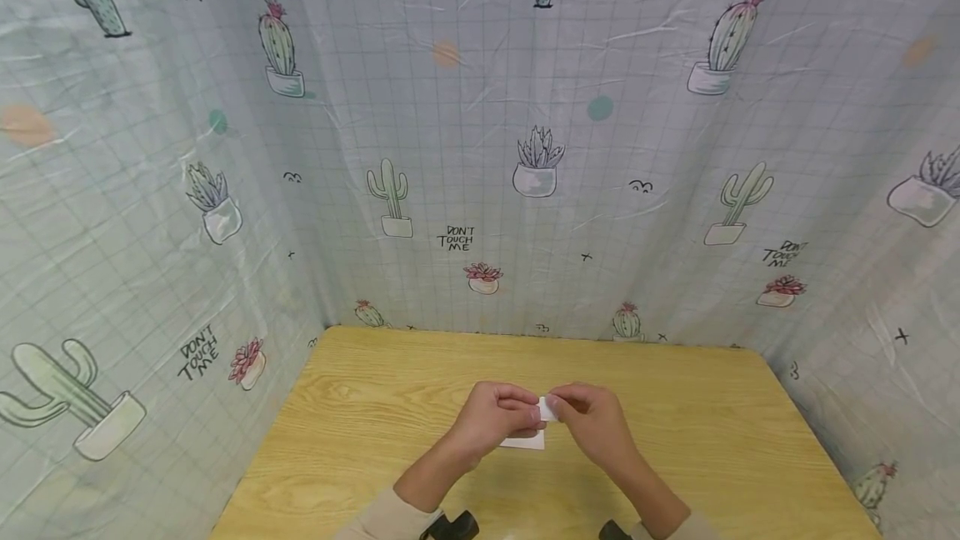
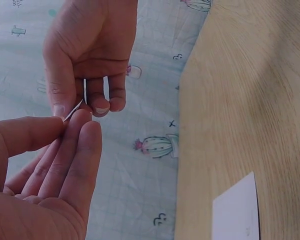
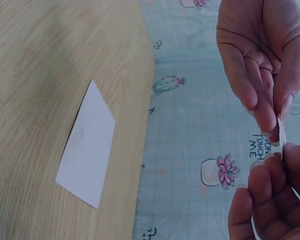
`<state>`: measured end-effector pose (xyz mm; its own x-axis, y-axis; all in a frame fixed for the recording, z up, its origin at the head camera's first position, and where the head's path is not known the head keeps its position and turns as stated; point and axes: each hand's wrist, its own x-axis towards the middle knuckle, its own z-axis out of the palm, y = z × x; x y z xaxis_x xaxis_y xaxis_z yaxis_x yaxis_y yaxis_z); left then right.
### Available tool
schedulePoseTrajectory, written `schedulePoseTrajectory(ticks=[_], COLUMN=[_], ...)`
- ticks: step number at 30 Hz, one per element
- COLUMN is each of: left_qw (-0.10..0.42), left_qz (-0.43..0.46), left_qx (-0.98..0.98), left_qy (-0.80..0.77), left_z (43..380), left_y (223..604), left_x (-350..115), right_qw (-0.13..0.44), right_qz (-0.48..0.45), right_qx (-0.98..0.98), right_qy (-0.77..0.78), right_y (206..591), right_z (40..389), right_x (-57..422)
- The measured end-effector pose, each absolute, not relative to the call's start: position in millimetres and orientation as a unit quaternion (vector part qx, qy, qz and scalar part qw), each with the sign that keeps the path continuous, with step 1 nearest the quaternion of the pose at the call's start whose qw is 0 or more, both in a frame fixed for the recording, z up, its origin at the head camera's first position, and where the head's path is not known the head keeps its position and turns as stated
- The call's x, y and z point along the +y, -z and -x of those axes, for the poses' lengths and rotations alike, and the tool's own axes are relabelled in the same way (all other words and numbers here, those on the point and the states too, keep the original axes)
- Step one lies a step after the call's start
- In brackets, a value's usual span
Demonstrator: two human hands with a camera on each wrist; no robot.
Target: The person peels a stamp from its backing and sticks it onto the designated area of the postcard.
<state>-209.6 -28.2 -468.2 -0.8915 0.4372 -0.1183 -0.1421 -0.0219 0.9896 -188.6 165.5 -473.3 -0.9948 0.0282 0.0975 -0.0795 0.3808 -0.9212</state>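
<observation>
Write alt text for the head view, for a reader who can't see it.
A person's left hand and right hand pinch a small white piece between them over a wood-grain table. A white card on the table is partly hidden by the left hand. Behind hangs a pale backdrop printed with potted cacti.

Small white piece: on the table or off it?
Off: the left hand and right hand pinch the small white piece, and the wrist views show it clear of the table.

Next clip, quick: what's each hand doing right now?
Left hand: closed, pinching one side of a small white piece.
Right hand: closed, pinching its other side.
</observation>
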Motion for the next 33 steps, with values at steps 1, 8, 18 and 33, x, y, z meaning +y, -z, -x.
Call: schedulePoseTrajectory(ticks=[1,8,18,33], left_qw=[0.206,0.211,0.197,0.172], left_qz=[-0.110,-0.107,-0.092,-0.091], left_qx=[0.668,0.666,0.669,0.681], left_qy=[-0.706,-0.707,-0.711,-0.706], left_z=[210.0,212.3,212.8,211.2], left_y=[468.5,469.0,471.4,471.1], left_x=[-28.3,-29.2,-27.8,-27.1], right_qw=[0.048,0.054,0.229,0.385], right_qz=[-0.016,-0.021,-0.118,-0.296], right_qx=[-0.829,-0.829,-0.880,-0.848], right_qy=[-0.557,-0.556,-0.400,-0.213], right_y=[473.6,475.2,486.4,486.4], right_z=[188.6,188.9,187.9,183.8], right_x=[165.5,165.3,165.4,162.9])
